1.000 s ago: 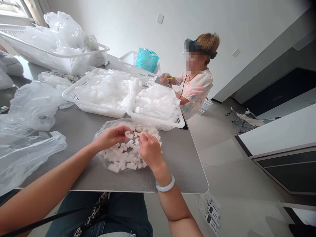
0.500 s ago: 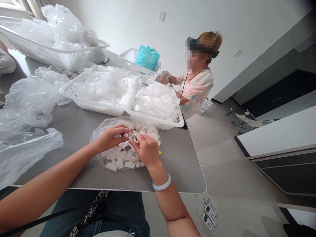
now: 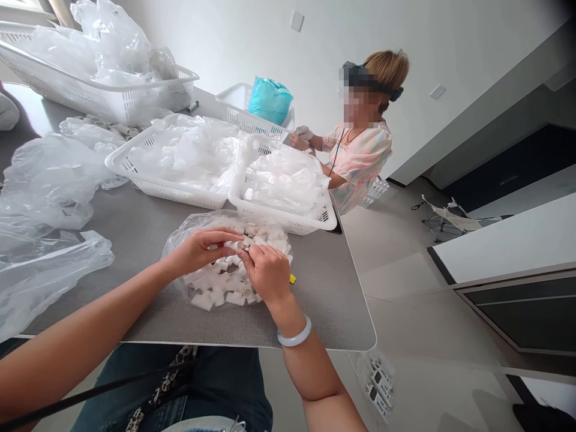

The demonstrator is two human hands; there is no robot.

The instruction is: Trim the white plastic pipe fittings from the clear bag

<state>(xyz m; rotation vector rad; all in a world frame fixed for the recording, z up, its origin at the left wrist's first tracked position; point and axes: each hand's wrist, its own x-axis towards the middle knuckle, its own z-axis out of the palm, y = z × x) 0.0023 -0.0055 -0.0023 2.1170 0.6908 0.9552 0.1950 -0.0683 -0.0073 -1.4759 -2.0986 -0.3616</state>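
A heap of small white tube pieces point(image 3: 216, 288) lies on a clear plastic bag point(image 3: 177, 240) on the grey table point(image 3: 315, 312). My left hand point(image 3: 198, 249) and my right hand point(image 3: 265, 273) meet over the heap. Their fingertips pinch one white tube piece point(image 3: 234, 244) between them, both hands closed round it. A pale bangle point(image 3: 294, 339) sits on my right wrist.
Two white baskets point(image 3: 279, 213) full of clear bags stand just behind the heap, with more baskets point(image 3: 103, 99) at the back. Loose plastic bags point(image 3: 45, 264) lie at the left. A person point(image 3: 360, 150) works at the table's far end. The table edge is at the right.
My right hand moved left to meet my left hand. The tube piece held upright in my left fingers now lies between the fingertips of both hands.
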